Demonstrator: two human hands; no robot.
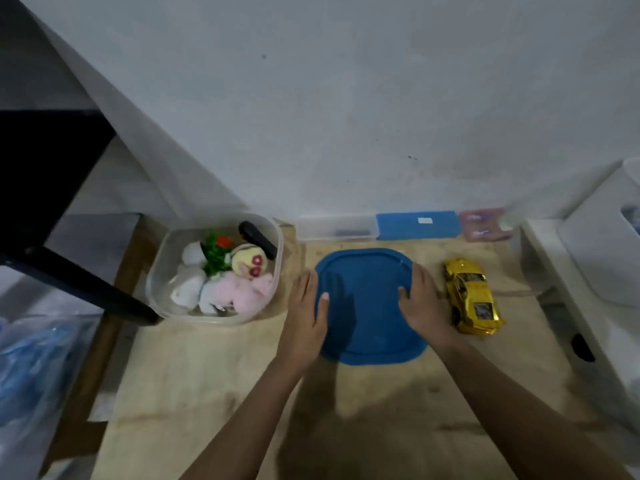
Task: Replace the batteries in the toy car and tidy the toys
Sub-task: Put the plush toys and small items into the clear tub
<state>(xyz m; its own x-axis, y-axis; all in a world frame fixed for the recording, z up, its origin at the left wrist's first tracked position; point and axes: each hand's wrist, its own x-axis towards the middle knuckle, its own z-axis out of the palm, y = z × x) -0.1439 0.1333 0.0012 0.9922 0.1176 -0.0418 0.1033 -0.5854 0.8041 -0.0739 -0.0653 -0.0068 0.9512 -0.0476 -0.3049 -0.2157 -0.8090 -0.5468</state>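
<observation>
Blue lid lay on worktop; left hand and right hand rested on its edges, fingers released. Toy tub uncovered, yellow car outside; batteries unverifiable.

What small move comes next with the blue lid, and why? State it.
Probably lift the blue lid off the table: the left hand and right hand rest on its edges, and the clear toy box beside it stands uncovered.
</observation>
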